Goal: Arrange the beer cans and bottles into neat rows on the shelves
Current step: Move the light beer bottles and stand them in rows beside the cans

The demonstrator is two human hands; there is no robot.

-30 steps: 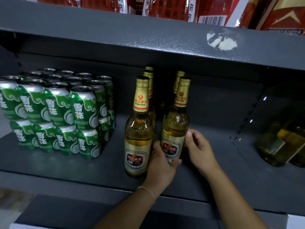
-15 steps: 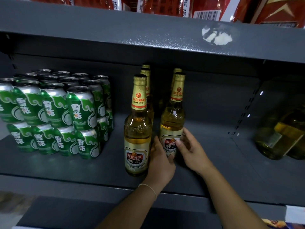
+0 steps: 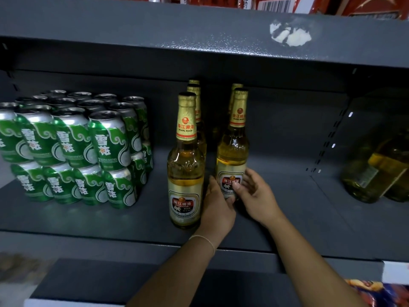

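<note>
I see both hands on the right front bottle [image 3: 232, 156], standing upright on the grey shelf [image 3: 88, 218]: my left hand [image 3: 218, 209] wraps its lower left side, my right hand [image 3: 254, 193] pinches the label with thumb and fingers. The left front bottle [image 3: 186, 173] stands just beside it, and stacked green cans [image 3: 73, 151] sit well apart at left.

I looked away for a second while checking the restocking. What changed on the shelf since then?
The right hand slid from the side of the right front bottle round onto its label, thumb now on the front. The left hand stays against that bottle's base. The left front bottle and green cans kept their places.
</note>
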